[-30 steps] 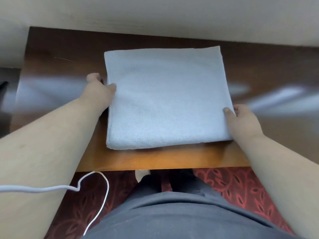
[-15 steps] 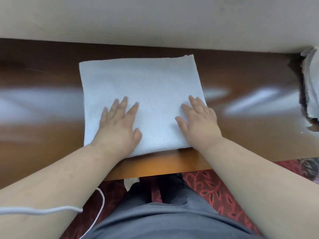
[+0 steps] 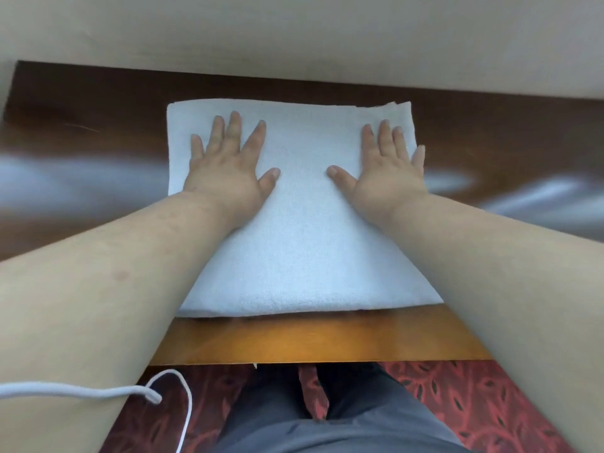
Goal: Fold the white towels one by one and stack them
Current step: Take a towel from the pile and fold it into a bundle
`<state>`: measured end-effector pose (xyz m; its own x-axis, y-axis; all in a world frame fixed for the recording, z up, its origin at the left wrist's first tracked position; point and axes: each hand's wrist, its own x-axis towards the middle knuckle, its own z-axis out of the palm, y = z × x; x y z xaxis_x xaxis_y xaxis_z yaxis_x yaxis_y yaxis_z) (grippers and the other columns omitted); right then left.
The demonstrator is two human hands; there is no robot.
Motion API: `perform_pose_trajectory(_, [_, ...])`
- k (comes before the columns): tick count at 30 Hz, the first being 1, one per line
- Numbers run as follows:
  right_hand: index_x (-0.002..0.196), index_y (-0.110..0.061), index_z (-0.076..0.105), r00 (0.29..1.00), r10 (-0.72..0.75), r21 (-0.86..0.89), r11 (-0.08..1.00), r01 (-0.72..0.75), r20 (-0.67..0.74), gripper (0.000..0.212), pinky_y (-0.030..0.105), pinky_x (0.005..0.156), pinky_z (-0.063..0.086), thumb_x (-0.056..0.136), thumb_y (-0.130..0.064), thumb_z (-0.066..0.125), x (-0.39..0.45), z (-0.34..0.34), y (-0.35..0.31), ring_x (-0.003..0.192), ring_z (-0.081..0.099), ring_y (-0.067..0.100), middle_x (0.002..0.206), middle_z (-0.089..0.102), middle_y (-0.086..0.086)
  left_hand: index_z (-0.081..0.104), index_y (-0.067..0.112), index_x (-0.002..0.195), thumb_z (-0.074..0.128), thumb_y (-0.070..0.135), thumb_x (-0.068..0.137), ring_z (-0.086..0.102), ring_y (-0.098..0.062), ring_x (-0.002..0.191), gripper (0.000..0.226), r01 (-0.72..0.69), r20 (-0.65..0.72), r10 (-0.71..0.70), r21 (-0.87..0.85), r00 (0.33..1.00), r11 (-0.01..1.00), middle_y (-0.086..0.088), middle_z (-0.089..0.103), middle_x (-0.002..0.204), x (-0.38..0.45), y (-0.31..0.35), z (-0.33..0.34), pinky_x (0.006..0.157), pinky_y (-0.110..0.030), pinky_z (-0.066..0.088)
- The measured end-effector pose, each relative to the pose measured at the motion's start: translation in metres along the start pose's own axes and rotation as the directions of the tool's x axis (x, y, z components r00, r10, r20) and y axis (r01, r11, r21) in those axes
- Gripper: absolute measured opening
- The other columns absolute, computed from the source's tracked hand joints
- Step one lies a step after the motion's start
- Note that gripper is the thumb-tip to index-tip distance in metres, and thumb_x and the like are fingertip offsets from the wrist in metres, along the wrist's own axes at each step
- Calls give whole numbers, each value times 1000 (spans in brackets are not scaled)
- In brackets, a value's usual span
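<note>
A folded white towel point(image 3: 304, 243) lies flat on the dark wooden table point(image 3: 327, 341), its near edge close to the table's front edge. My left hand point(image 3: 228, 168) rests palm down on the towel's far left part, fingers spread and straight. My right hand point(image 3: 389, 165) lies palm down on the far right part, fingers straight, the little finger near the towel's right edge. At the far right corner several layer edges show slightly offset.
A beige wall point(image 3: 294, 37) runs right behind the table. A white cable point(image 3: 98, 392) hangs at the lower left over a red patterned carpet point(image 3: 474, 403). My grey trousers point(image 3: 327, 426) fill the bottom centre. Glossy table surface extends to both sides of the towel.
My hands left the towel's side edges, landed flat on its near part, then slid away from me to its far part. The pile at the right edge is out of view now.
</note>
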<state>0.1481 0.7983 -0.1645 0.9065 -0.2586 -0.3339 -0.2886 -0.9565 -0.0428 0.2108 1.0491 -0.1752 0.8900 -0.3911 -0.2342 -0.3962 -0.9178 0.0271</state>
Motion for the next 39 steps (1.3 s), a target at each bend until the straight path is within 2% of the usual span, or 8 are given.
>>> perform_pose_trajectory(6, [158, -24, -1, 980, -190, 59, 979, 193, -62, 83, 51, 121, -9, 92, -72, 15, -29, 12, -25, 152, -14, 22, 166, -10, 4, -13, 33, 152, 20, 52, 94, -13, -29, 149, 70, 11, -38, -15, -103, 999, 995, -7, -13, 163, -12, 23, -5, 118, -54, -3])
perform_pose_trajectory(9, [158, -27, -3, 988, -153, 18, 988, 154, -36, 83, 50, 121, -7, 92, -73, 15, -49, 17, -1, 152, -14, 21, 166, -10, 3, -5, 32, 155, 12, 59, 93, -13, -27, 149, 69, -25, -1, 25, -60, 1000, 998, -7, -12, 164, -61, 20, 10, 120, -50, -3])
perform_pose_trajectory(13, [158, -25, 2, 1000, -19, 41, 999, 20, -21, 86, 53, 121, -1, 90, -76, 13, -73, 23, 37, 152, -9, 22, 166, -6, 5, -1, 29, 155, 6, 63, 92, -11, -26, 150, 72, 108, 33, -106, -98, 994, 989, -8, -8, 164, -104, -4, 21, 120, -50, -1])
perform_pose_trajectory(15, [158, -22, 6, 998, 4, 53, 999, -1, -58, 87, 53, 121, -1, 89, -75, 12, -102, 29, 45, 153, -6, 22, 166, -3, 7, 2, 28, 155, 8, 64, 92, -8, -27, 150, 73, 13, -3, -13, -108, 1000, 994, -10, -4, 163, -123, 0, 22, 119, -50, 1])
perform_pose_trajectory(18, [158, -22, 7, 990, -133, 34, 990, 135, -46, 86, 51, 121, -1, 90, -74, 15, -159, 43, 39, 153, -4, 23, 167, 0, 7, 1, 31, 155, 7, 69, 92, -8, -27, 150, 75, -173, 46, 175, -43, 984, 984, -10, -5, 164, -158, 4, 26, 120, -50, 0])
perform_pose_trajectory(24, [156, -27, -9, 990, -132, -52, 990, 135, 49, 105, 50, 122, 2, 79, -87, 28, -185, 54, 49, 152, -11, 19, 166, -9, 2, -7, 31, 154, 22, 80, 84, -7, -27, 150, 90, -178, 64, 173, 84, 983, 980, -8, -5, 164, -179, -10, 35, 120, -50, 4])
perform_pose_trajectory(30, [158, -22, -4, 988, -156, -32, 987, 156, 4, 98, 44, 123, 6, 89, -67, 48, -184, 60, 51, 153, -7, 20, 167, -6, 3, 7, 23, 156, 48, 45, 96, 4, -29, 150, 77, -102, 18, 102, 6, 995, 995, -10, 5, 164, -194, -21, 45, 117, -46, 21])
perform_pose_trajectory(39, [158, -15, 5, 980, -200, 31, 979, 201, -8, 79, 41, 123, 13, 99, -50, 44, -232, 71, 72, 153, -2, 24, 166, 2, 9, -8, 33, 154, 35, 10, 102, -2, -14, 150, 71, -43, 82, 38, 61, 996, 997, 8, -9, 164, -234, -7, 46, 105, -36, 39])
